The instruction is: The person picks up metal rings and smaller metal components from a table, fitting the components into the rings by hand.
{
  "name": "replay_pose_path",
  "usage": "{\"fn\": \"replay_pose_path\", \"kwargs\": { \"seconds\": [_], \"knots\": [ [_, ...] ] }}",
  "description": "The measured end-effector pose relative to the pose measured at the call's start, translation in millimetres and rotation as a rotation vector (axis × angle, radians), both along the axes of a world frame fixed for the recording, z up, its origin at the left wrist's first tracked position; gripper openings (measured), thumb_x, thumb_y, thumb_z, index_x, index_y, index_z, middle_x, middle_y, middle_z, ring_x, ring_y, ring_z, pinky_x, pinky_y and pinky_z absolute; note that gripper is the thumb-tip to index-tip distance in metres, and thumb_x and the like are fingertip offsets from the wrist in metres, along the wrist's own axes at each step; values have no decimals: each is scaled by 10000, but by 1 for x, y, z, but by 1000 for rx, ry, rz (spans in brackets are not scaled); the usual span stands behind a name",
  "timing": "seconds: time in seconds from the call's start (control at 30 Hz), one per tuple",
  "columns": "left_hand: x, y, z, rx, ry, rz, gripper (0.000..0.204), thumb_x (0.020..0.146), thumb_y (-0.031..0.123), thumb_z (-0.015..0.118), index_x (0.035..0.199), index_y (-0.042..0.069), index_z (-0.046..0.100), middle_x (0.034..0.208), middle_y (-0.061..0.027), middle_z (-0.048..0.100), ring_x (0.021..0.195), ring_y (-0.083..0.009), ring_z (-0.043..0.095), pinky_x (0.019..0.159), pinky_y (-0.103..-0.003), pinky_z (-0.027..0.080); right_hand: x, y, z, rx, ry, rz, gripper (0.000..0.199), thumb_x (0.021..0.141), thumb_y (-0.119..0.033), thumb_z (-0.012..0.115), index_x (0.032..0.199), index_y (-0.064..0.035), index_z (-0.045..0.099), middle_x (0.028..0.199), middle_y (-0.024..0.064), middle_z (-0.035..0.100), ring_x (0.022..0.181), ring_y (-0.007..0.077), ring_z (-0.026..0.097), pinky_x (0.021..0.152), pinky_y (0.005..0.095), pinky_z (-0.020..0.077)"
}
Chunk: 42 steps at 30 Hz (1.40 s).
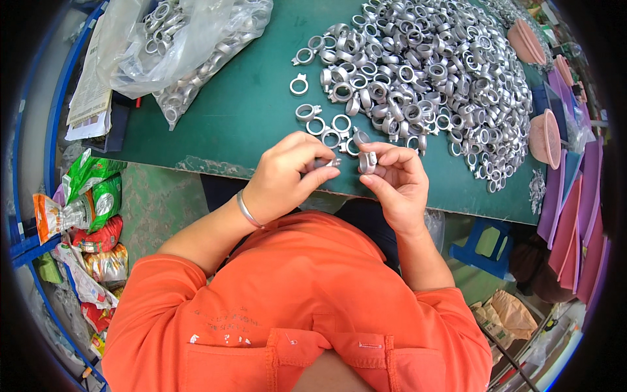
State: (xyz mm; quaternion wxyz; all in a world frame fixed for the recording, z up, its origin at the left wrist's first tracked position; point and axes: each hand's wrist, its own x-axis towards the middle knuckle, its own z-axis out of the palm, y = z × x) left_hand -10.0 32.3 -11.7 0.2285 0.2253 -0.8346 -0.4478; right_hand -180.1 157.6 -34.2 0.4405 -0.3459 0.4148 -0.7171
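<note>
My right hand (400, 183) pinches a silver metal ring clamp (368, 163) between thumb and fingers, just above the table's near edge. Close by on the left, my left hand (287, 168) has its thumb and forefinger closed on a small metal piece (332, 163). Its exact kind is hard to make out, since the fingers cover most of it. The two held pieces are apart. Several loose ring clamps (331, 138) lie on the green table (215, 124) right beyond my hands.
A big heap of ring clamps (418, 72) spreads over the table's right half. Clear plastic bags (215, 59) of similar clamps lie at the far left. Pink bowls (545, 138) and coloured bins (569, 222) line the right side. Bright packets (91, 196) fill the left shelf.
</note>
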Motion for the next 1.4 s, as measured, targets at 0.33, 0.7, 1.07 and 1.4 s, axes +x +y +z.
{"fn": "replay_pose_path", "kwargs": {
  "seconds": [0.33,0.7,1.07,1.4],
  "knots": [
    [5,4,-6,1248,310,-44,175,948,118,588,1064,-13,605,985,-136,677,842,-199,683,737,-299,570,9,-1,5,6,-191,159,376,841,112,617,1176,12,479,1223,203,560,1113,242,580,906,346,523],
    [12,8,-4,1083,368,-146,92,873,38,661,941,-25,659,1101,-147,605,978,-205,626,857,-317,530,11,2,4,-61,-110,201,342,842,137,593,1152,22,504,1232,202,546,1116,250,580,918,364,524],
    [39,18,10,78,24,-266,122,761,-15,713,864,24,659,1027,-122,632,893,-238,625,778,-323,507,14,18,24,-62,980,163,274,706,28,727,954,-30,625,979,115,627,863,296,606,731,367,507],
    [-23,-1,0,-351,45,108,269,750,-16,713,996,9,607,946,-136,546,859,-287,583,735,-350,494,4,-25,14,264,1310,-340,146,807,-95,697,914,-36,616,843,112,553,795,316,561,666,410,471]
  ]
}}
